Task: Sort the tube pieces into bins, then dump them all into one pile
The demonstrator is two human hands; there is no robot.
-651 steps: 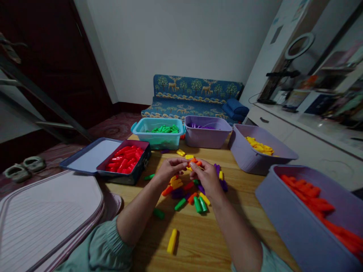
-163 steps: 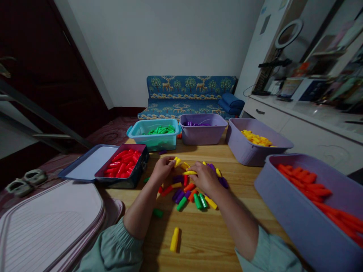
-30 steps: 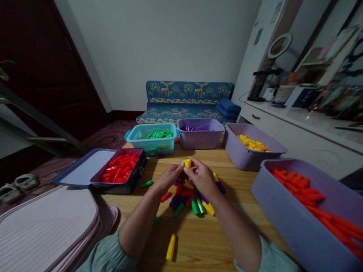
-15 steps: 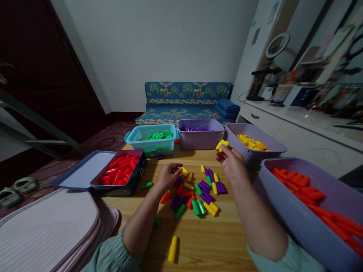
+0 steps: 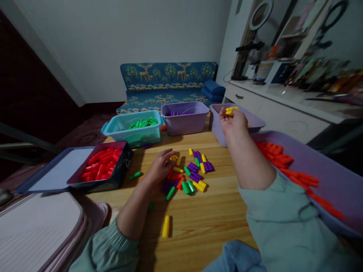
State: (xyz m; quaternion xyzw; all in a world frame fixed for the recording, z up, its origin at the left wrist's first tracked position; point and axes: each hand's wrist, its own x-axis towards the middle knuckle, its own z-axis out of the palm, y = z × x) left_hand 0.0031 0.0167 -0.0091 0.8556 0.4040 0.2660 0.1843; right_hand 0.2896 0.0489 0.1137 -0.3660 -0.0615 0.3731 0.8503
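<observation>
My right hand is raised over the near wall of the yellow pieces' lilac tub, its fingers closed on a few yellow plastic tubes that look like pen caps. Low over the table, my left hand has its fingers curled on a yellow tube at the pile's left edge. Around it lie purple tubes, green tubes, orange tubes and more yellow tubes. A single yellow tube lies nearer to me.
Green pieces fill part of a turquoise tub; a lilac tub beside it holds purple ones. Orange pieces lie in the large tub at right. An open-lidded tin of red pieces stands left, with a pink folded item below.
My right hand has moved outward with the yellow tubes, from above the table to over the yellow pieces' tub. My left hand stays by the pile. The camera view has shifted.
</observation>
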